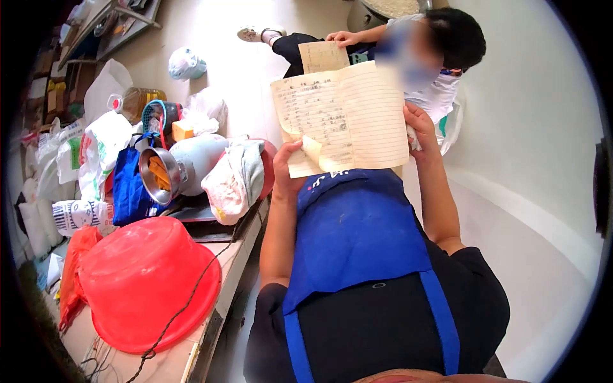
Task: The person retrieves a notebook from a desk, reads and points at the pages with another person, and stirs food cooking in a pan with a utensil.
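An open notebook [378, 118] with lined, yellowed pages is held up in front of my blue apron [357, 236]. Handwritten columns cover its left page; the right page shows mostly bare lines. My left hand [287, 171] grips the lower left edge, where a page corner [312, 150] curls over. At the right edge, my right hand [423, 131] is closed on the notebook. Something small and white [414, 138], perhaps crumpled paper, shows by its fingers. Just beyond, another person's hand [345, 39] rests on a tan written sheet [322, 57].
A seated person [454, 38] is close in front. To my left, a table [220, 287] carries an upturned red basin [150, 281], a metal bowl [159, 175], a blue bag [135, 179] and a cloth [233, 182]. A dark cord crosses the basin. A white wall [536, 108] stands right.
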The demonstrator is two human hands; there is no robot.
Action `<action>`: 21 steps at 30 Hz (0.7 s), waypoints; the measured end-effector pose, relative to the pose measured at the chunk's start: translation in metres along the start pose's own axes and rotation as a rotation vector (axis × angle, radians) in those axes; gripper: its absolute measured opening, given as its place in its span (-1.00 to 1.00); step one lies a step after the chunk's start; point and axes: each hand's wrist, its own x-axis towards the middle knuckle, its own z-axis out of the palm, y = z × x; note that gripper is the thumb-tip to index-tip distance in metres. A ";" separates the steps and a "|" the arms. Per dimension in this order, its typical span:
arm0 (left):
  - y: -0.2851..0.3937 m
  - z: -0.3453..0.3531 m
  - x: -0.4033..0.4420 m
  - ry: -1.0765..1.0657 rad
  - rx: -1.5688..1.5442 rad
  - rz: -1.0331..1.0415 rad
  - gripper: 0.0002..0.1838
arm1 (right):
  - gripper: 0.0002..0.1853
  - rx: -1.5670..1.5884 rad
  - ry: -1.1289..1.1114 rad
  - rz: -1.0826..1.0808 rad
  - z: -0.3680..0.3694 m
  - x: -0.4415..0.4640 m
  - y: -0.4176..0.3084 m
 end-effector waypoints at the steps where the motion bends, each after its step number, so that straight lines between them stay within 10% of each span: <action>1: 0.000 0.000 0.000 0.002 0.001 0.001 -0.36 | -0.71 -0.019 0.013 -0.003 0.000 0.000 0.000; 21: 0.000 0.002 -0.004 0.035 0.069 0.071 -0.29 | -0.67 -0.062 0.003 0.016 0.006 0.009 -0.003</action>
